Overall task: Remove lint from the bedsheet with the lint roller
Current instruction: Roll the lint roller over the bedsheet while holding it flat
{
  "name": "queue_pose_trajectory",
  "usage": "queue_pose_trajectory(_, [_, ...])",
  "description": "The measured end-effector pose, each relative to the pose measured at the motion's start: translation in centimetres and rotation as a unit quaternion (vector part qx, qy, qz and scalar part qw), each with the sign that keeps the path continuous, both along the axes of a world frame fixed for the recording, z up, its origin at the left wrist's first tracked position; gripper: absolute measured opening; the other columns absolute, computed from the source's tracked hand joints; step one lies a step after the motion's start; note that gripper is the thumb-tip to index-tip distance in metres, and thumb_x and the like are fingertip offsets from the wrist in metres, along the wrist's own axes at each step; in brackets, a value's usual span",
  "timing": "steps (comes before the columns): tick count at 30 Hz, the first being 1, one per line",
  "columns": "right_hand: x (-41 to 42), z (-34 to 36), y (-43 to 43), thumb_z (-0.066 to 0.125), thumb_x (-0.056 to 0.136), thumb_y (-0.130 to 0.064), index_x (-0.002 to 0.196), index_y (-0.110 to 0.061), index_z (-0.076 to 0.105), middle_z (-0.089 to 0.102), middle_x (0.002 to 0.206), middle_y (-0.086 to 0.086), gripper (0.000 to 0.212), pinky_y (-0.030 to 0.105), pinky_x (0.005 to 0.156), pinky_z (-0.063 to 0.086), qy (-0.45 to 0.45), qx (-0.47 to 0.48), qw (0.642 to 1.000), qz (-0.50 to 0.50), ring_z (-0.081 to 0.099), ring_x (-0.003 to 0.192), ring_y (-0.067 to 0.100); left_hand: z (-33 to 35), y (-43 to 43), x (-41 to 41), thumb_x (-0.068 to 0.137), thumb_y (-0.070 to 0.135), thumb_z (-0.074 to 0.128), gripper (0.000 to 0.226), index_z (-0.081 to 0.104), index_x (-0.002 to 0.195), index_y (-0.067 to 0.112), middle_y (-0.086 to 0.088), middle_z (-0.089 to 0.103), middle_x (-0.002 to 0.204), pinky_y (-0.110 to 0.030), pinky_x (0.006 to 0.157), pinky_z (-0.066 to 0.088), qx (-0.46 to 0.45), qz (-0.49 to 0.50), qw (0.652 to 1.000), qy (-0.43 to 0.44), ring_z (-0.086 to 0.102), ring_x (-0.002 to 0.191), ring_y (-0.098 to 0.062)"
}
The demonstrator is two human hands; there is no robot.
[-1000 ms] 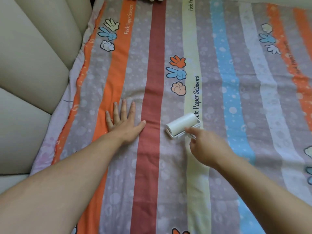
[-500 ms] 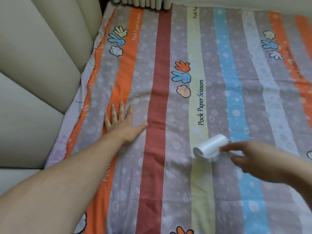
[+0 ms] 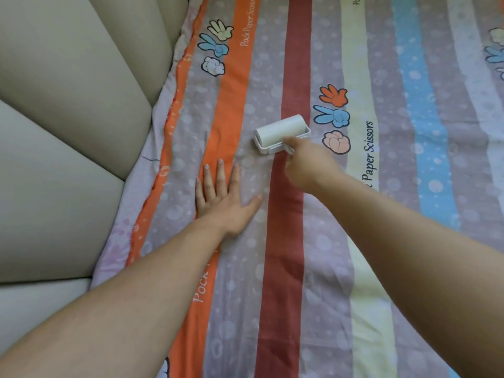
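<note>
Lint roller [image 3: 281, 130] sits on the bedsheet [image 3: 381, 241], across the dark red stripe and the grey band beside it. Our right hand [image 3: 308, 165] grips its handle, fingers curled round it. Left hand [image 3: 223, 197] lies flat just short of the roller, fingers straight and spread, pressing the cloth. We judge rolling mid-course. No lint shows at this range, so we cannot tell which stripes are done.

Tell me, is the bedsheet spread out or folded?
Spread out: the bedsheet lies flat, its stripes running unbroken; the left hand rests flat on it beside the lint roller.
</note>
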State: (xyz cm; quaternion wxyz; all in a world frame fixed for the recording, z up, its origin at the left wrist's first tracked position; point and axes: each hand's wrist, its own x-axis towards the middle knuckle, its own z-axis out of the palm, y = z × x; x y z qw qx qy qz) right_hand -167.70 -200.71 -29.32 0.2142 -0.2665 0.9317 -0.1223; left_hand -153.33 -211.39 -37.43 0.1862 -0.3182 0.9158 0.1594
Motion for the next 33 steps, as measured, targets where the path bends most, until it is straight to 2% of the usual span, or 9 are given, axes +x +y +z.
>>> queue_pose_trajectory(3, [1.0, -0.7, 1.9, 0.04, 0.09, -0.015, 0.14, -0.031, 0.044, 0.062, 0.123, 0.012, 0.053, 0.034, 0.076, 0.043, 0.018, 0.004, 1.0, 0.013, 0.058, 0.108, 0.035, 0.0, -0.1, 0.0, 0.089, 0.084, 0.019, 0.092, -0.028, 0.153, 0.037, 0.002, -0.042, 0.158, -0.045, 0.115, -0.027, 0.003, 0.0, 1.0, 0.001, -0.042, 0.144, -0.026])
queue_pose_trajectory(8, [4.3, -0.2, 7.6, 0.039, 0.094, -0.022, 0.144, -0.034, 0.039, 0.061, 0.126, 0.01, 0.051, 0.039, 0.082, 0.048, -0.004, 0.026, 0.999, 0.018, 0.058, 0.109, 0.034, 0.2, 0.0, 0.0, 0.092, 0.081, 0.018, 0.091, -0.03, 0.153, 0.035, 0.0, -0.043, 0.158, -0.048, 0.116, -0.026, -0.012, -0.01, 1.0, -0.006, -0.041, 0.144, -0.028])
queue_pose_trajectory(13, [7.8, 1.1, 14.1, 0.039, 0.092, -0.024, 0.143, -0.041, 0.038, 0.064, 0.122, 0.007, 0.054, 0.037, 0.076, 0.049, -0.032, 0.077, 0.996, 0.011, 0.059, 0.106, 0.03, 1.2, 0.8, 0.3, 0.091, 0.081, 0.012, 0.091, -0.027, 0.155, 0.03, -0.004, -0.038, 0.161, -0.052, 0.116, -0.025, -0.037, -0.016, 0.999, -0.011, -0.036, 0.147, -0.03])
queue_pose_trajectory(16, [8.9, 2.4, 16.6, 0.04, 0.092, -0.026, 0.14, -0.043, 0.041, 0.062, 0.126, 0.005, 0.051, 0.039, 0.081, 0.051, -0.044, 0.102, 0.994, 0.016, 0.059, 0.108, 0.029, 2.1, 1.5, 0.8, 0.093, 0.078, 0.009, 0.089, -0.022, 0.158, 0.025, -0.005, -0.033, 0.163, -0.057, 0.117, -0.023, -0.054, -0.014, 0.998, -0.015, -0.032, 0.149, -0.029])
queue_pose_trajectory(22, [8.4, 6.0, 20.0, 0.043, 0.094, -0.026, 0.137, -0.042, 0.046, 0.056, 0.136, 0.0, 0.047, 0.029, 0.087, 0.044, -0.091, 0.205, 0.973, 0.06, 0.056, 0.114, 0.023, 3.2, 1.6, 3.5, 0.093, 0.078, 0.013, 0.098, -0.016, 0.159, 0.012, -0.016, -0.028, 0.164, -0.058, 0.115, -0.024, -0.096, 0.05, 0.994, -0.025, -0.035, 0.149, -0.024])
queue_pose_trajectory(24, [7.8, 8.0, 20.2, 0.044, 0.094, -0.027, 0.136, -0.044, 0.048, 0.056, 0.135, -0.003, 0.045, 0.024, 0.081, 0.043, -0.106, 0.23, 0.965, 0.063, 0.058, 0.103, 0.018, 3.1, 1.3, 4.2, 0.093, 0.078, 0.017, 0.102, -0.017, 0.159, 0.008, -0.015, -0.028, 0.164, -0.053, 0.118, -0.022, -0.113, 0.064, 0.991, -0.008, -0.034, 0.149, -0.024])
queue_pose_trajectory(27, [6.7, 10.2, 18.1, 0.046, 0.094, -0.026, 0.132, -0.046, 0.051, 0.061, 0.118, -0.002, 0.043, 0.025, 0.066, 0.04, -0.079, 0.182, 0.98, 0.027, 0.051, 0.075, 0.013, 2.8, 0.5, 4.5, 0.094, 0.076, 0.02, 0.102, -0.014, 0.159, 0.006, -0.014, -0.026, 0.165, -0.048, 0.12, -0.02, -0.121, 0.081, 0.989, 0.012, -0.031, 0.15, -0.025])
queue_pose_trajectory(30, [5.9, 9.4, 13.0, 0.046, 0.096, -0.023, 0.135, -0.043, 0.05, 0.062, 0.126, 0.003, 0.044, 0.026, 0.072, 0.036, -0.018, 0.072, 0.997, 0.013, 0.054, 0.088, 0.023, 2.2, -0.4, 4.9, 0.092, 0.08, 0.017, 0.104, -0.014, 0.159, 0.006, -0.012, -0.025, 0.166, -0.045, 0.121, -0.018, -0.109, 0.078, 0.991, 0.009, -0.027, 0.152, -0.022])
queue_pose_trajectory(33, [4.9, 6.3, 6.3, 0.043, 0.096, -0.02, 0.143, -0.036, 0.043, 0.058, 0.133, 0.006, 0.05, 0.032, 0.082, 0.045, 0.006, 0.009, 0.999, 0.033, 0.058, 0.11, 0.03, 1.7, -1.0, 5.0, 0.09, 0.082, 0.016, 0.106, -0.014, 0.159, 0.007, -0.01, -0.022, 0.167, -0.043, 0.121, -0.018, -0.1, 0.079, 0.992, 0.016, -0.024, 0.153, -0.022])
